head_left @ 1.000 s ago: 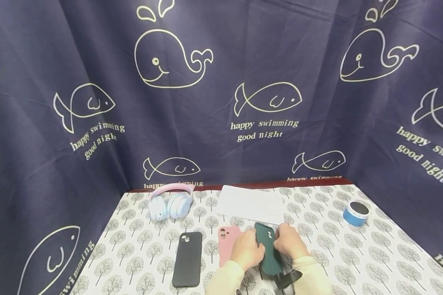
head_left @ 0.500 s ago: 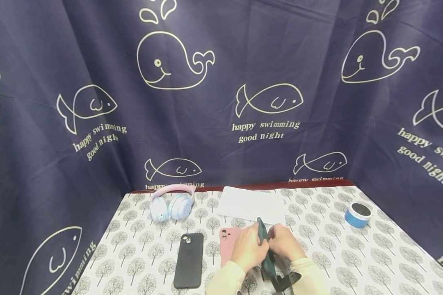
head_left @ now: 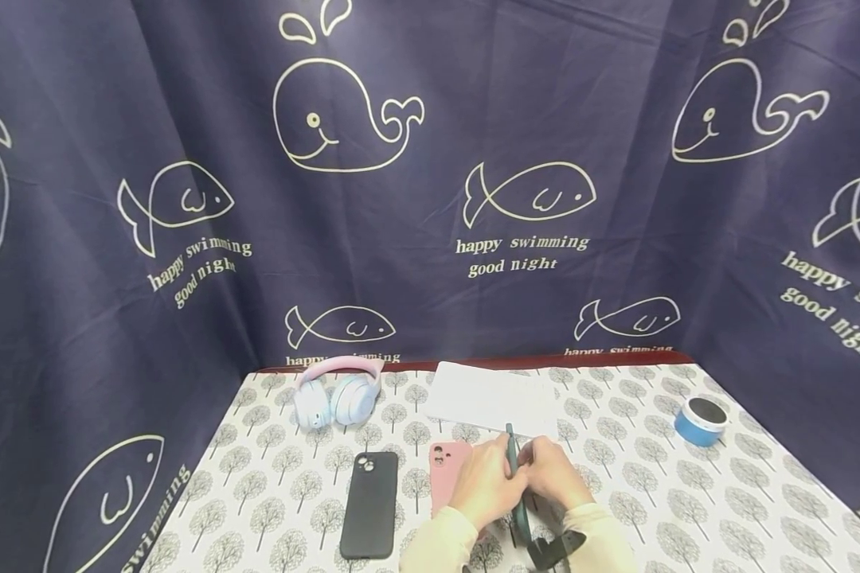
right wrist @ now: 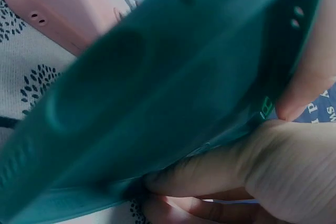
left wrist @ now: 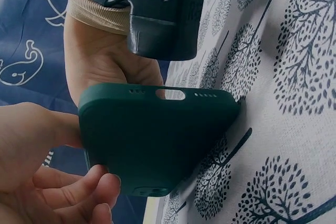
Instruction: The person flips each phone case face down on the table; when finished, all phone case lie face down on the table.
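A dark green phone case [head_left: 521, 521] stands on its long edge between both hands in the head view. My left hand [head_left: 487, 481] pinches its left side; in the left wrist view the case's back [left wrist: 152, 135] and the end with cutouts show beside the left fingertips [left wrist: 107, 184]. From the right, my right hand [head_left: 550, 473] grips the same case. The right wrist view shows its hollow inside [right wrist: 173, 93], with a thumb [right wrist: 205, 177] at the rim. A pink phone case [head_left: 446, 469] lies under and beside the left hand, partly covered.
Further left lies a black phone case [head_left: 369, 509]. Pink and pale blue headphones [head_left: 353, 400] rest at the back left. Behind the hands is a flat white rectangular object [head_left: 490, 394]. A blue and white cylinder [head_left: 699, 422] stands far right. Dark curtains surround the tree-patterned table [head_left: 638, 477].
The green case has tipped from lying back-up to standing on its long edge, its back now facing left. Both hands have drawn closer together around it.
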